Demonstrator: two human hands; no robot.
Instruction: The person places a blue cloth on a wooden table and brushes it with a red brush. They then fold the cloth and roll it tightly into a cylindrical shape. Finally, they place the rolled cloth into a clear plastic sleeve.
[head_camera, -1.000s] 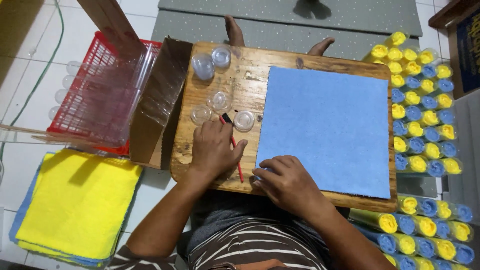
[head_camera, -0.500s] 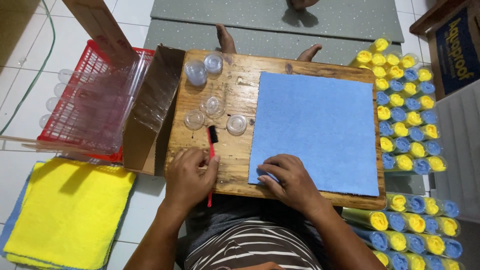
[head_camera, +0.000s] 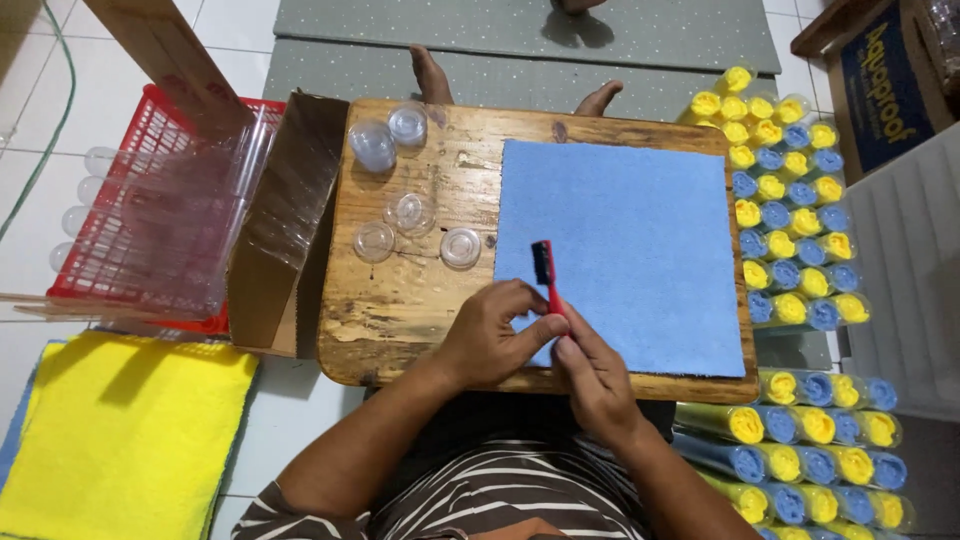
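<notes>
A square blue cloth (head_camera: 625, 255) lies flat on the right half of a small wooden table (head_camera: 420, 310). My left hand (head_camera: 490, 335) grips a red-handled brush with black bristles (head_camera: 546, 272), its head resting on the cloth's left edge. My right hand (head_camera: 590, 375) sits at the cloth's near left corner, fingers pinching the brush handle or the cloth edge; which one is hidden. Several clear plastic cups (head_camera: 412, 212) stand on the table's left half.
A red basket (head_camera: 150, 135) with clear tubes (head_camera: 170, 230) and an open cardboard box (head_camera: 285, 225) stand left. Yellow cloths (head_camera: 120, 440) are stacked at the lower left. Rolled yellow and blue cloths in tubes (head_camera: 790, 210) fill the right side. Bare feet (head_camera: 430, 75) show beyond the table.
My left hand carried the brush from the bare wood at the table's left onto the blue cloth's left edge. My right hand slid in to meet it at the near corner.
</notes>
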